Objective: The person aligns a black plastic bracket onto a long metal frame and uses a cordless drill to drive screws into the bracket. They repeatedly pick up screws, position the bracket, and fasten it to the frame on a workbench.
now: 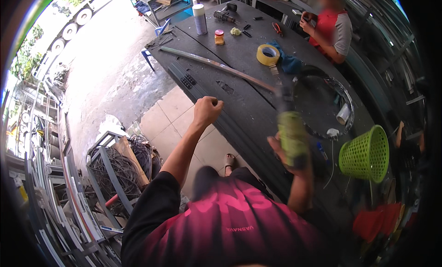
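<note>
My right hand [280, 153], smeared by motion, grips a green and black cordless drill [293, 133] over the dark workbench [248, 99]. The drill's front end points toward the far side of the bench. My left hand [208, 111] is curled into a fist at the bench's near edge, beside some long dark metal profiles [198, 88]. Whatever its fingers may hold is hidden. Past the drill's tip sits a roll of yellow tape [268, 55] next to a blue cloth [289, 63]. A long metal bar [216, 66] lies across the bench, left of the drill.
A coil of black cable [348, 94] and a green perforated basket [363, 154] are on the right. Farther back stand a spray can [199, 19], a small jar [219, 37], another drill [224, 16] and red pliers [277, 29]. Someone in red [329, 30] is across the bench.
</note>
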Tool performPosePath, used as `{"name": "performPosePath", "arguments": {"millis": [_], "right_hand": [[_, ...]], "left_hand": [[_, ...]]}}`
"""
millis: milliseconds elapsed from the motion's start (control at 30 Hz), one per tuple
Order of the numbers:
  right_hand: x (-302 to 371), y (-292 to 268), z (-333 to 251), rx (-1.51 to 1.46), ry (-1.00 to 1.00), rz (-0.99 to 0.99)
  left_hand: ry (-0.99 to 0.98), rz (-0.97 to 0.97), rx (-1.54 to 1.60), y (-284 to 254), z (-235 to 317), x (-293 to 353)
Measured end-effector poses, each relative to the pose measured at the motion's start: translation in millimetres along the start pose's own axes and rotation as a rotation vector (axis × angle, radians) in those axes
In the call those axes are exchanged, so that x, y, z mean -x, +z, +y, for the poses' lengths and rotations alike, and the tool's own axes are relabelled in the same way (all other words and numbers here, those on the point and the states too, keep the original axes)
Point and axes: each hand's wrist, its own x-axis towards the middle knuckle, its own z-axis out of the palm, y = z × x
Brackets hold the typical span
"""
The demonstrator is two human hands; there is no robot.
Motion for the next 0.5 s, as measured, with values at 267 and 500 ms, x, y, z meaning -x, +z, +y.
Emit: {"name": "performPosePath", "arguments": {"millis": [267,500], "right_hand": [[-101.9,49.7,-15.2,-0.941,0.772,-0.004],[-138.4,59.6,-51.1,-0.641,1.080,-0.113]], "left_hand": [[0.143,-0.018,-0.078,-52.6,-49.9,-141.2],[0.476,-0.208,-0.256,-39.4,-81.7,-332.2]]}}
